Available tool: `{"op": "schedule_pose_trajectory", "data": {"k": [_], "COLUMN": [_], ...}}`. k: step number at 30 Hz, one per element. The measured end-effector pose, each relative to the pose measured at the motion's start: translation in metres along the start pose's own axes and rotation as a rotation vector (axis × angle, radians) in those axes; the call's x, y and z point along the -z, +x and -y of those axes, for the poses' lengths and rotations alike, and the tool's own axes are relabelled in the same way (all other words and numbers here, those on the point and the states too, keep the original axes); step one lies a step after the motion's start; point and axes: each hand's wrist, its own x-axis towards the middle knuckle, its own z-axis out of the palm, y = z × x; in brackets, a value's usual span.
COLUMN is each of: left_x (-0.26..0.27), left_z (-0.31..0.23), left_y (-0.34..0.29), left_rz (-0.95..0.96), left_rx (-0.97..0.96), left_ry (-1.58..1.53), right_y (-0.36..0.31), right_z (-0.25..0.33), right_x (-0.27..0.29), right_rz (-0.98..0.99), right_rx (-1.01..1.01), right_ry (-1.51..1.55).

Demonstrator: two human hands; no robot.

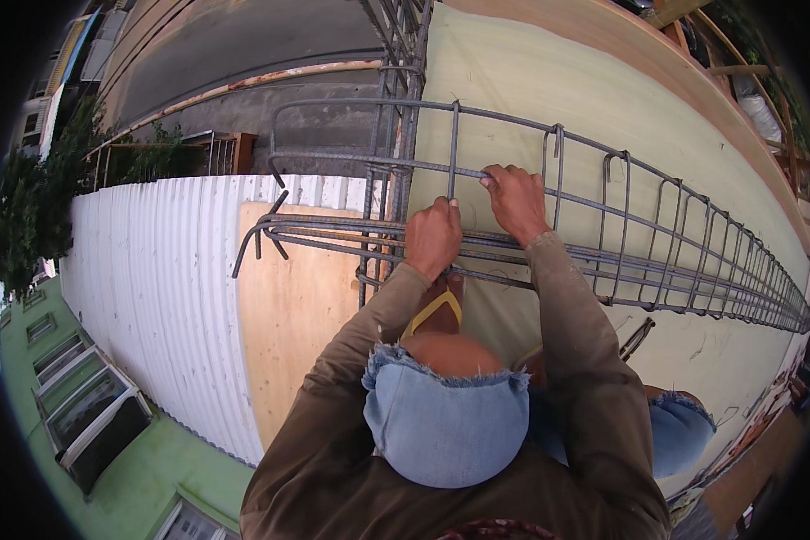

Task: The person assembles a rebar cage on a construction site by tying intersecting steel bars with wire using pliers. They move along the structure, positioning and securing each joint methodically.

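Both hands (472, 220) clenched on rebar cage (657, 261)

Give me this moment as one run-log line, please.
left hand: gripping lower bars of rebar cage | right hand: fingers on upper bar at upright stirrup | cage lies on pale formwork deck

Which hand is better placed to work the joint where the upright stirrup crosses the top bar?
Right, probably. The right hand has its fingertips already at the top bar beside the upright stirrup. The left hand is fisted lower, around the lower bars.
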Motion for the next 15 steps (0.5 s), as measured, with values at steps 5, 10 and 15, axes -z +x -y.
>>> {"op": "schedule_pose_trajectory", "data": {"k": [5, 10, 15], "left_x": [0.0, -0.003, -0.001], "left_z": [0.0, 0.002, 0.004], "left_y": [0.003, 0.007, 0.004], "left_rz": [0.034, -0.007, 0.014], "left_rx": [0.047, -0.013, 0.009], "left_ry": [-0.086, -0.014, -0.045], "right_y": [0.0, 0.001, 0.013], "right_z": [-0.001, -0.004, -0.01], "right_x": [0.002, 0.001, 0.003], "right_rz": [0.024, 0.052, -0.008], "right_rx": [-0.016, 0.018, 0.153], "right_ry": [-0.01, -0.002, -0.04]}}
